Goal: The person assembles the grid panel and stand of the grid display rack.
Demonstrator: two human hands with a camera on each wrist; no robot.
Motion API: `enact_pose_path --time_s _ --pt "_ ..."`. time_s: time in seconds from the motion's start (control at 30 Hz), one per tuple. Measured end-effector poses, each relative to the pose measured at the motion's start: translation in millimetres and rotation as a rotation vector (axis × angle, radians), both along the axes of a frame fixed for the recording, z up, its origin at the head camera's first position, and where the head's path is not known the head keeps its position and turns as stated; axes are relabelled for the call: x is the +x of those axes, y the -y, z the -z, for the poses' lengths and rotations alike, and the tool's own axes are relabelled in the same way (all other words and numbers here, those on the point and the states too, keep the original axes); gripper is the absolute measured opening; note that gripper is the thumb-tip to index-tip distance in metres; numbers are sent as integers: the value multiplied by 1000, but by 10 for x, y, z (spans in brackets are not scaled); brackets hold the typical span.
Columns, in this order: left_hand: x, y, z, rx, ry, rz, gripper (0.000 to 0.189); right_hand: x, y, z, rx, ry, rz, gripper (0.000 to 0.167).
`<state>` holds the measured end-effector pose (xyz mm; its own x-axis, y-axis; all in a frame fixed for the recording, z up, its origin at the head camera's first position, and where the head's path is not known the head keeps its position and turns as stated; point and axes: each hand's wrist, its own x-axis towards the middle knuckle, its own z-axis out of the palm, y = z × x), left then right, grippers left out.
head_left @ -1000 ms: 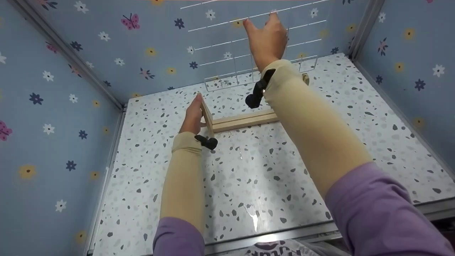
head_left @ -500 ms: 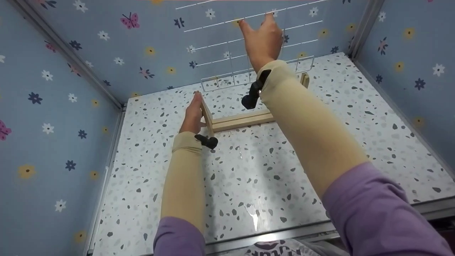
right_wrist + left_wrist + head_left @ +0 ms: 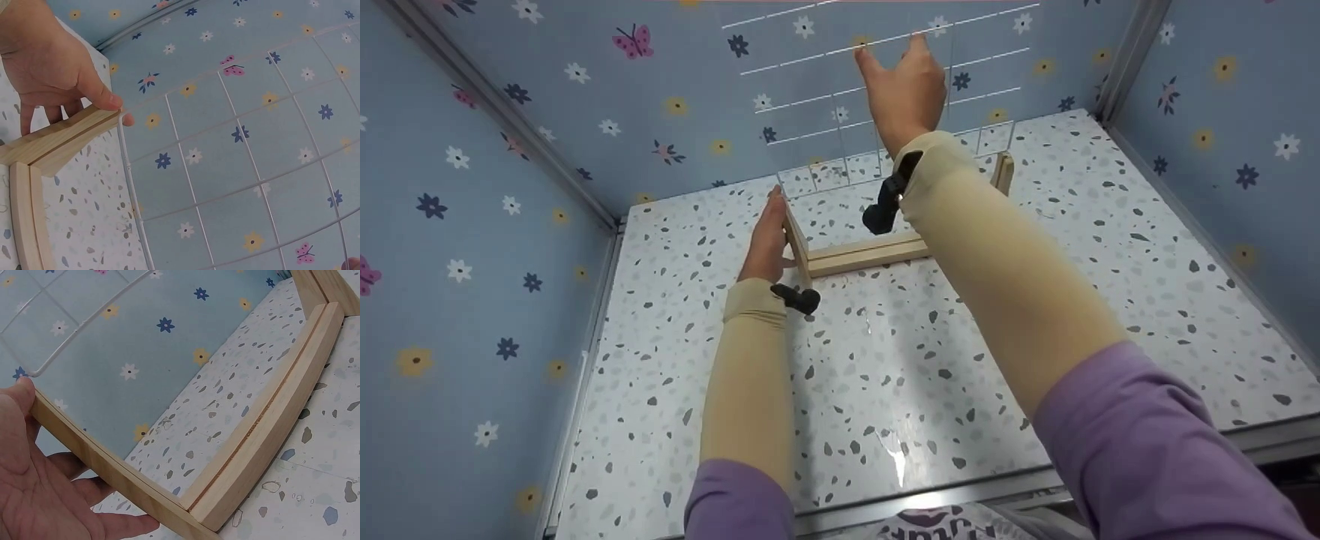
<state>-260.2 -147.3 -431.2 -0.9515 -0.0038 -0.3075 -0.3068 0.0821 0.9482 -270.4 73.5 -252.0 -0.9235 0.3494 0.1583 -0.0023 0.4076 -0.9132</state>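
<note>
My left hand (image 3: pixel 767 240) grips the left side piece of a pale wooden frame (image 3: pixel 870 259) on the tabletop. In the left wrist view, that hand's thumb lies at the piece's end and its fingers against the outer face. A groove runs along the frame (image 3: pixel 264 427). My right hand (image 3: pixel 907 94) holds a white wire grid (image 3: pixel 810 100) by a cross wire, tilted above the frame. In the right wrist view, one grid (image 3: pixel 194 197) corner meets the side piece's end beside the left thumb; whether it sits in the groove, I cannot tell. A right fingertip (image 3: pixel 352 263) shows at the lower right.
The white speckled tabletop (image 3: pixel 885 390) has a metal edge (image 3: pixel 952 495) at the front. Blue flowered walls (image 3: pixel 495 247) with metal corner rails enclose it at the left, back and right. The frame's right side piece (image 3: pixel 1003 172) stands partly behind the right forearm.
My right hand has shifted left and slightly down with the wire grid, bringing the grid's lower left corner to the left hand's fingertips. The left hand and wooden frame stay nearly still.
</note>
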Motion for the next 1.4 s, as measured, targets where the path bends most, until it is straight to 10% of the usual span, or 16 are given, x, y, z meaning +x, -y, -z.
enact_pose_path --time_s 1.4 --pt "17 -11 24 -5 -32 -12 65 -57 57 49 7 10 8 80"
